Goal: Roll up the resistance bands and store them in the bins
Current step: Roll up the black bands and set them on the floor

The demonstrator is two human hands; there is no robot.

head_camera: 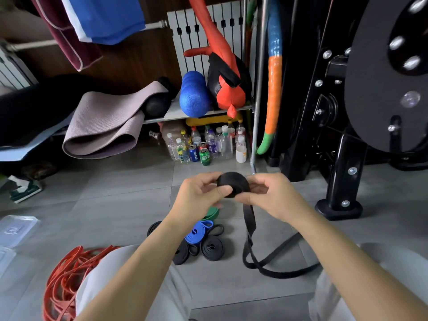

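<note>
Band in hand: you have a black resistance band (232, 183) wound into a tight coil, held up in front of you above the floor (115, 205).
Left hand (199, 195): your grip is closed on the near-left side of the coil, thumb pressed on its face, fingers curled behind.
Right hand (266, 193): your grip is pinched shut on the coil's right edge, just where the loose tail (250, 218) leaves the roll.
Unrolled part: the tail hangs from the coil and loops over the floor near your right knee, so a good stretch is left to wind.
Handling, as I judge it: flat rubbery strap, light, soft, springy; the coil will likely unwind if you slacken your pinch. Keep the thumb on the face and feed the tail under light tension.
Where to hold: the coil's flat sides, not the outer wrap alone.
Finished rolls: black coils (212, 247), a blue band (199, 230) and a green band (212, 213) lie together on the floor below your hands.
Still loose: a heap of red bands (67, 281) by your left knee.
Bins: clear plastic containers (16, 228) sit at the far left; their embossed marking is unreadable.
Readable writing: "PEPSI" on a blue can (193, 152) among the bottles; the green can (205, 156) beside it is too small to read.
</note>
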